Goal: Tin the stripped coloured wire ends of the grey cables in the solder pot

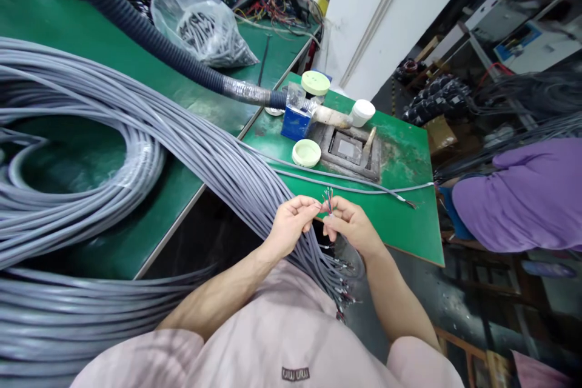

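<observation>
Both of my hands meet over the near edge of the small green table. My right hand [348, 224] pinches a grey cable's end, from which several thin coloured wires [328, 199] fan upward. Close on its left, my left hand [293, 221] has thumb and forefinger pressed together on a thin wire of that bunch. A thick bundle of grey cables [218, 157] runs from the left table to just below my hands, its stripped ends [343, 294] hanging low. Two grey cables [354, 185] lie across the small table beyond my fingers.
Behind my hands are a solder pot [348, 148], a hose nozzle [331, 116], a blue box [295, 123], a green lid [306, 153] and a white cup [362, 112]. A plastic bag [204, 30] lies farther left. A person in purple [522, 200] is at the right.
</observation>
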Tool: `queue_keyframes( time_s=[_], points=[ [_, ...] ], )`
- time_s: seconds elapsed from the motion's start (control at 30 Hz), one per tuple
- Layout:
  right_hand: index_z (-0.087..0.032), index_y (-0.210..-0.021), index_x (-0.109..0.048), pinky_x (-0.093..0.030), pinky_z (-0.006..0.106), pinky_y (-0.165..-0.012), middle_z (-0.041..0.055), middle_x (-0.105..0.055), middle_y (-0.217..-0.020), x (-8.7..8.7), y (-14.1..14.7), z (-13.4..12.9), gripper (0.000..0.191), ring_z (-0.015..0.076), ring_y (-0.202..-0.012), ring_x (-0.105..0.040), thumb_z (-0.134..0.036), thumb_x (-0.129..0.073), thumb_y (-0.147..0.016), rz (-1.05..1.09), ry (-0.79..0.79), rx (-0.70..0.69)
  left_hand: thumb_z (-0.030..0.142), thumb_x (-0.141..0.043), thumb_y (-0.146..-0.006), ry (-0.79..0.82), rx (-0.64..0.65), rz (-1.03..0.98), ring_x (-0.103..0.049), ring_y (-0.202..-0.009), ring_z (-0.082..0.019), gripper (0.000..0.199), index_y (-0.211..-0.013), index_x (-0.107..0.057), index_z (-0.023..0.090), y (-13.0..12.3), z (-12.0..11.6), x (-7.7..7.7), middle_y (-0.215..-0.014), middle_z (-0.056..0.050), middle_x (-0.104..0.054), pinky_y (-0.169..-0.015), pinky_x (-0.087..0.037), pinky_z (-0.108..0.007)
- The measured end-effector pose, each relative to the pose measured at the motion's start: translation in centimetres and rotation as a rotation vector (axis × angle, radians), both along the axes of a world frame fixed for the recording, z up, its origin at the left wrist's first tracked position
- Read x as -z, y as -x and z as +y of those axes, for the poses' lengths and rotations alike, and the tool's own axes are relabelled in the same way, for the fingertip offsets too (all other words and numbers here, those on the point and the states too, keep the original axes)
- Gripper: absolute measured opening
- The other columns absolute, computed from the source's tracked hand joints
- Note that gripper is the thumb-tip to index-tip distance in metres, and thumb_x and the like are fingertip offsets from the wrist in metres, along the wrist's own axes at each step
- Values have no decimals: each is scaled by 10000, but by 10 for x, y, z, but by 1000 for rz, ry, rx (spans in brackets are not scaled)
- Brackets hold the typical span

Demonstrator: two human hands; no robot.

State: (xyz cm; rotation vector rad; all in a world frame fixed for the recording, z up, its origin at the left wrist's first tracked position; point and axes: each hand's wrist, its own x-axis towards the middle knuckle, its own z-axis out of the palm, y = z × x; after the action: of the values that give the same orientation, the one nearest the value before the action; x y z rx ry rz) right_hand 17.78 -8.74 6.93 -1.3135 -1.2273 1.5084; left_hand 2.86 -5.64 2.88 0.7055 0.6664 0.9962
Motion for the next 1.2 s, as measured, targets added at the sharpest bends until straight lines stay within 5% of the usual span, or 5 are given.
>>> queue_keyframes(
  time_s=[0.23,0.4,0.6,0.8,1.2],
  points=[
    [-199,-808,-573,-398,213,-518,-59,-535,-572,-9,7,11,119,78,-491,-492,-311,-606,-833,-346,-302,115,415,-736,-728,-24,-48,-15,-326,-392,-25,280,-785,-621,167,-2,1,2,-460,84,-446,-418,-223,-176],
    [-191,-732,-579,-408,218,-542,-39,-536,-598,-10,6,23,177,89,-540,-497,-338,-611,-825,-456,-369,140,453,-705,-745,-91,-79,59,-341,-380,-39,304,-794,-605,171,-1,8,-3,-447,86,-430,-409,-248,-184],
    [-183,-726,-587,-322,212,-417,-59,-499,-499,-23,-11,65,208,76,-408,-405,-382,-623,-774,-432,-267,204,331,-594,-854,-707,-346,519,-452,-476,-75,169,-898,-657,181,10,29,15,-547,50,-531,-511,-375,-215],
    [-168,-662,-624,-315,234,-458,-40,-505,-506,-14,-27,118,218,94,-457,-419,-383,-633,-698,-581,-298,160,235,-526,-894,-1308,-380,872,-543,-547,-111,143,-858,-657,189,14,37,36,-654,-1,-674,-566,-364,-272],
    [-156,-601,-653,-335,259,-596,-6,-575,-587,-2,-20,170,171,133,-612,-488,-291,-588,-684,-987,-393,6,219,-499,-890,-1377,-376,923,-524,-551,-121,146,-855,-639,193,15,36,42,-589,8,-609,-567,-311,-299]
  ],
)
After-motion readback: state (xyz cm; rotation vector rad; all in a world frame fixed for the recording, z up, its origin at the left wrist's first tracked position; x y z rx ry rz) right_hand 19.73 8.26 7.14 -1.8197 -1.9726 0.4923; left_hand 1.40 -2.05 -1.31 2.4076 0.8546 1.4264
